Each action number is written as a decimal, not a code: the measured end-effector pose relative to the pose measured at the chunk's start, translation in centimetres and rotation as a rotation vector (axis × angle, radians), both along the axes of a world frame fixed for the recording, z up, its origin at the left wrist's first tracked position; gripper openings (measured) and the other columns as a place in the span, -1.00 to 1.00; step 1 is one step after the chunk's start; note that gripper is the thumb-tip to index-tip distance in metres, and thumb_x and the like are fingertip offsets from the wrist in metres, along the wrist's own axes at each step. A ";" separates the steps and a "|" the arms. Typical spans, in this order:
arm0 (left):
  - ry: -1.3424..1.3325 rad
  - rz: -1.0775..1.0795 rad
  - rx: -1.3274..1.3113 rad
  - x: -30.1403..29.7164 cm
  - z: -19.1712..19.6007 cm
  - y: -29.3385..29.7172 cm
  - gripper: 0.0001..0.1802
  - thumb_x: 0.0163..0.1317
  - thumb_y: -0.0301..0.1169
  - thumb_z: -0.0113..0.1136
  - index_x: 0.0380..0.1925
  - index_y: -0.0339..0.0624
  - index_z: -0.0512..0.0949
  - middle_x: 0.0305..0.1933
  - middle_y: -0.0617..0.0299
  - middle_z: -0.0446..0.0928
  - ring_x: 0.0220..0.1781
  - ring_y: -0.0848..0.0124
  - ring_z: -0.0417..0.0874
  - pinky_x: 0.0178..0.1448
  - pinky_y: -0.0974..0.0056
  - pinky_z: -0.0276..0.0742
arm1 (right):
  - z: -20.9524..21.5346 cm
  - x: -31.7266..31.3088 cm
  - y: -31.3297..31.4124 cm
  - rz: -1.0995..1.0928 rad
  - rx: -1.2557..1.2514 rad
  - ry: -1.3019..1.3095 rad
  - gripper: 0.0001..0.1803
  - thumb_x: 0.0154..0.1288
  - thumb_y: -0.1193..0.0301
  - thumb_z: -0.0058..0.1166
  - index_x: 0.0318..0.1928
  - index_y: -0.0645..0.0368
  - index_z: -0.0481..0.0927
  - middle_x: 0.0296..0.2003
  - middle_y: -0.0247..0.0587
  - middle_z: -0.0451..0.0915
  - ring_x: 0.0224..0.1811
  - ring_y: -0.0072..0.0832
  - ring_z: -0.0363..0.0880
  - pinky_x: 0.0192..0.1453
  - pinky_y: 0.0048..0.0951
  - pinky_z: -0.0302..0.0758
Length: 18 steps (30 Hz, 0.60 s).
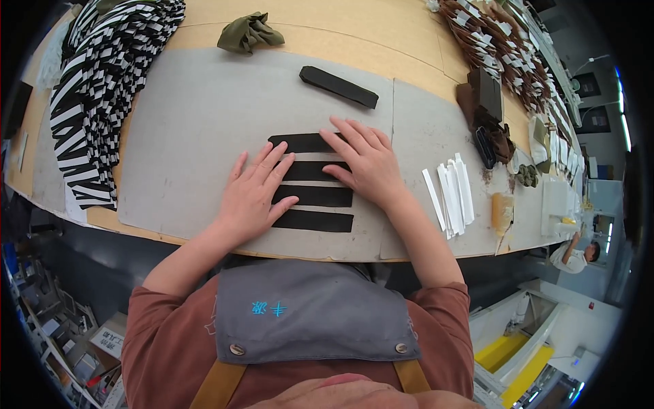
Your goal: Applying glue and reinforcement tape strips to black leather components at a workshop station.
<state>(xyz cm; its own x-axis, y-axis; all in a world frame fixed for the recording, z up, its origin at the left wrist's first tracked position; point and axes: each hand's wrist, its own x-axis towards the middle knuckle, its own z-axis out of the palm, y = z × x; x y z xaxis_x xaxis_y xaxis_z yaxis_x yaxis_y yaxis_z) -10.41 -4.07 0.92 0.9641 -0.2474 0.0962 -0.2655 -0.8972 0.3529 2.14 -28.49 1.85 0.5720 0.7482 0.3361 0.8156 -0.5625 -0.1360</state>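
Note:
Several black fabric strips [313, 196] lie flat on the grey mat [197, 123], one below another in a row with narrow gaps between them. My left hand [251, 194] rests over their left ends, its fingers spread, with fingertips at the farthest strip and the thumb by the nearer ones. On the right, my right hand [371, 163] lies with fingers extended across the right ends of the two farthest strips. Neither hand grips anything. Beyond them sits a thicker black folded bundle [338, 87], slanting down to the right and touched by neither hand.
Crumpled olive cloth [248, 34] lies at the far side. Long black-and-white piles [102, 102] line the left. White strips [455, 194] and an amber block [503, 213] are at right, with brown bundles [490, 34] farther back. A person [575, 255] is off to the right.

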 end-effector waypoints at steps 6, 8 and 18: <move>-0.001 -0.034 0.020 0.7 -0.4 0.5 -0.22 0.43 0.00 0.22 0.54 -0.04 0.28 0.65 0.22 0.21 0.68 0.22 0.19 0.70 -0.14 -0.03 | -1.5 -0.5 -1.5 -0.063 -0.248 0.190 -0.17 0.49 -0.19 -0.01 0.59 -0.06 0.25 0.61 -0.35 0.21 0.66 -0.36 0.13 0.67 -0.01 0.04; 0.004 -0.078 0.027 0.9 0.3 1.1 -0.24 0.43 0.00 0.22 0.54 0.00 0.29 0.66 0.25 0.21 0.69 0.25 0.18 0.71 -0.12 -0.04 | -0.5 -1.4 -1.4 -0.078 -0.258 0.189 -0.16 0.49 -0.17 0.01 0.61 -0.07 0.22 0.62 -0.37 0.18 0.67 -0.37 0.11 0.68 -0.01 0.00; 0.014 -0.124 0.067 1.7 0.5 1.5 -0.22 0.40 -0.04 0.23 0.56 0.01 0.27 0.66 0.23 0.20 0.70 0.22 0.15 0.72 -0.09 -0.07 | -0.2 -5.0 -1.2 -0.178 -0.237 0.303 -0.08 0.46 -0.18 0.04 0.64 -0.03 0.13 0.65 -0.36 0.11 0.70 -0.39 0.03 0.70 0.00 -0.11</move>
<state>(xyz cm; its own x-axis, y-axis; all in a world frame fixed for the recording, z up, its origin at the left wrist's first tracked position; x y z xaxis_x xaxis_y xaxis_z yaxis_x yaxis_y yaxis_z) -8.73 -2.53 1.41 0.9270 -0.3699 0.0628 -0.3711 -0.8794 0.2981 -2.85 -29.65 1.70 0.7458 0.6652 -0.0363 0.6460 -0.7355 -0.2044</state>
